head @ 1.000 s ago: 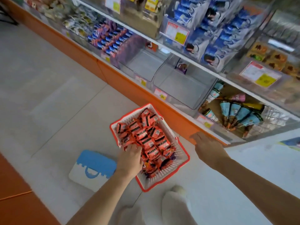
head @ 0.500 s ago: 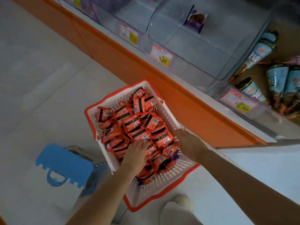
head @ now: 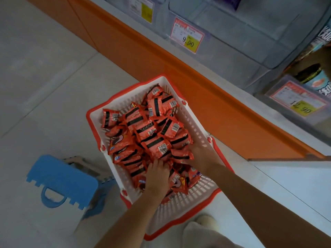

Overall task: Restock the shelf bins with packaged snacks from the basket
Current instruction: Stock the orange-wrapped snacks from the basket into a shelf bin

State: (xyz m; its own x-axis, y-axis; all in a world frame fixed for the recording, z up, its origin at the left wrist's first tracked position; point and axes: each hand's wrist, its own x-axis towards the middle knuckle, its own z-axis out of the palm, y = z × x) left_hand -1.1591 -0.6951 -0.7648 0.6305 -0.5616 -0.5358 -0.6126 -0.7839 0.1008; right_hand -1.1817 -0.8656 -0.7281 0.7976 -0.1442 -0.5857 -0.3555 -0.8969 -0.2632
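A white basket with a red rim [head: 195,122] stands on the floor below the shelf, heaped with orange-red snack packets [head: 152,133]. My left hand [head: 157,178] reaches into the near part of the heap, its fingers curled down into the packets. My right hand [head: 202,156] is in at the basket's right side, with its fingertips buried under packets it grips. Above, a clear shelf bin [head: 232,33] is nearly bare, with one purple packet [head: 227,2] at its back.
A folded blue step stool [head: 60,181] lies on the floor left of the basket. The orange shelf base [head: 161,56] runs diagonally behind it. Price tags read 9.90 [head: 187,37] and 12.90 [head: 297,101]. Blue tubs [head: 315,77] fill the right-hand bin.
My right hand came off the shelf edge and went down into the basket's right side. My left hand stayed in the packets. The view tilted down and closer to the basket.
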